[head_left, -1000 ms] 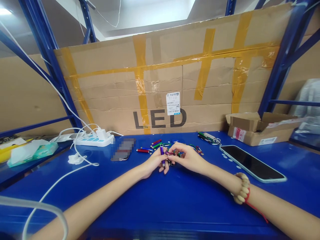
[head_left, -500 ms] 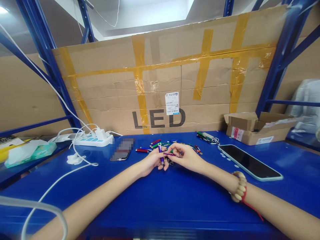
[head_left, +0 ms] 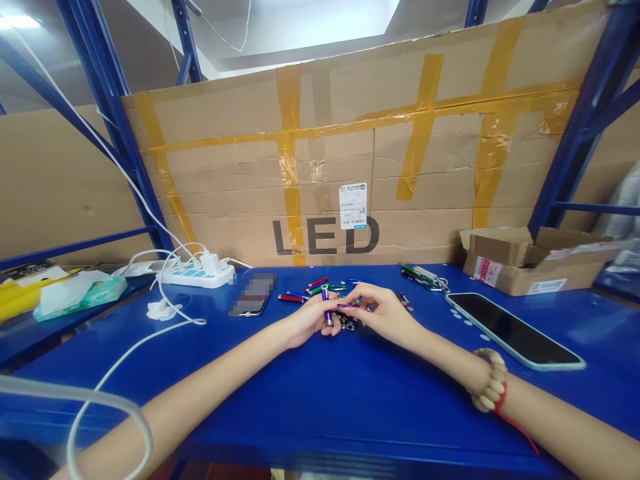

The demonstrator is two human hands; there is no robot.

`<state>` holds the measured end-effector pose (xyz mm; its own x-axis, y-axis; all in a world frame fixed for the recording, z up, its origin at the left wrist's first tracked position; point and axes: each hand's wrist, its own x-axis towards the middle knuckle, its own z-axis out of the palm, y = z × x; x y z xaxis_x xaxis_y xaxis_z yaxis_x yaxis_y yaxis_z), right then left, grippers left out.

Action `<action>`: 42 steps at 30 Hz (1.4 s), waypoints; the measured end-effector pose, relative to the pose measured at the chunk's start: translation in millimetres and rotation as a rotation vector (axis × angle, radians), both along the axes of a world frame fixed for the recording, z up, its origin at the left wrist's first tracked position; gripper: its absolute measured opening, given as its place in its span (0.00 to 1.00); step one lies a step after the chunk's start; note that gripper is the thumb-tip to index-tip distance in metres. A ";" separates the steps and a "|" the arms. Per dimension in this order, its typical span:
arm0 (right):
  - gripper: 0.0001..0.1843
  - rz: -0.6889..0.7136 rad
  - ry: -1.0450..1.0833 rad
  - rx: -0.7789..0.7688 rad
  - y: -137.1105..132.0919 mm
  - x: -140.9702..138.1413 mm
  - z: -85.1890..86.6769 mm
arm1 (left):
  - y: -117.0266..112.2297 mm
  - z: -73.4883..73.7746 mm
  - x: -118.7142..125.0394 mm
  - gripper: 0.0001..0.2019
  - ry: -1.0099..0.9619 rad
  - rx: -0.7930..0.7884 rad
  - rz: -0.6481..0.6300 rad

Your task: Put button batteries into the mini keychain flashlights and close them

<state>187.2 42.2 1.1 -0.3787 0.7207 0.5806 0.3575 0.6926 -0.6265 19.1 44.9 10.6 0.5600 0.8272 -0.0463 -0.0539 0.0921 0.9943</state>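
My left hand (head_left: 306,324) is closed around a short, shiny purple metal tube (head_left: 327,307), which stands nearly upright with a silvery lower end. My right hand (head_left: 387,312) pinches a thin magenta piece (head_left: 348,306) just right of the tube. That piece points toward the tube and the left fingertips; whether they touch I cannot tell. Behind the hands lie several coloured tubes, among them a red one (head_left: 293,298) and a green one (head_left: 316,290). Small dark and silvery metal parts (head_left: 350,325) lie under and between the hands, partly hidden by the fingers.
On the blue tabletop (head_left: 300,407), a phone (head_left: 515,330) lies right and a darker phone (head_left: 254,295) left. Green and black tubes with metal clips (head_left: 423,277) sit near an opened carton (head_left: 505,267). A white power strip (head_left: 200,273) trails cables at left; cardboard (head_left: 225,187) stands behind.
The whole view has shifted slightly, so things appear farther right. Both hands keep their hold on the purple tube and the magenta piece, with only slight finger movement.
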 end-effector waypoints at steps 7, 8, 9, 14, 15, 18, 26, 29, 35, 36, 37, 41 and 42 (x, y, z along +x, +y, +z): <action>0.17 -0.164 0.110 -0.097 12.7 6.4 -8.2 | 2.2 -0.9 -1.5 0.11 -0.034 -0.040 0.055; 0.18 -0.179 0.120 -0.106 13.9 7.5 -8.6 | 2.3 -0.8 -1.7 0.12 -0.028 -0.047 0.053; 0.18 -0.196 0.123 -0.113 14.6 8.4 -8.6 | 2.5 -0.8 -2.0 0.13 -0.021 -0.054 0.048; 0.16 -0.265 -0.019 -0.150 9.4 9.0 -3.2 | 4.0 -1.8 -3.1 0.13 -0.047 -0.058 0.037; 0.14 -0.284 -0.079 -0.155 6.8 8.3 -1.5 | 4.2 -1.9 -3.1 0.14 -0.045 -0.058 0.041; 0.09 -0.369 -0.294 -0.109 -0.6 6.1 3.5 | 4.3 -1.6 -3.0 0.18 0.022 -0.056 0.039; 0.08 -0.234 -0.432 0.123 4.0 7.5 1.4 | 0.7 -0.4 -0.7 0.16 0.008 0.001 0.050; 0.08 -0.208 -0.431 0.167 6.4 8.5 -0.6 | 0.2 0.1 -0.8 0.16 0.022 -0.010 0.044; 0.13 -0.267 -0.435 0.253 -0.8 5.3 1.1 | 4.3 -5.2 -2.1 0.11 0.010 0.010 0.097; 0.12 -0.275 -0.442 0.287 -2.4 4.5 1.5 | 5.2 -6.3 -2.2 0.10 0.004 0.013 0.116; 0.12 -0.278 -0.451 0.321 -3.7 3.9 1.9 | 5.9 -7.3 -2.2 0.10 -0.001 0.014 0.131; 0.12 -0.251 -0.472 0.373 -5.5 3.7 3.4 | 6.4 -8.6 -1.6 0.09 -0.013 0.008 0.142; 0.11 -0.245 -0.467 0.367 -5.3 4.1 3.8 | 6.0 -8.4 -1.2 0.09 -0.018 0.007 0.136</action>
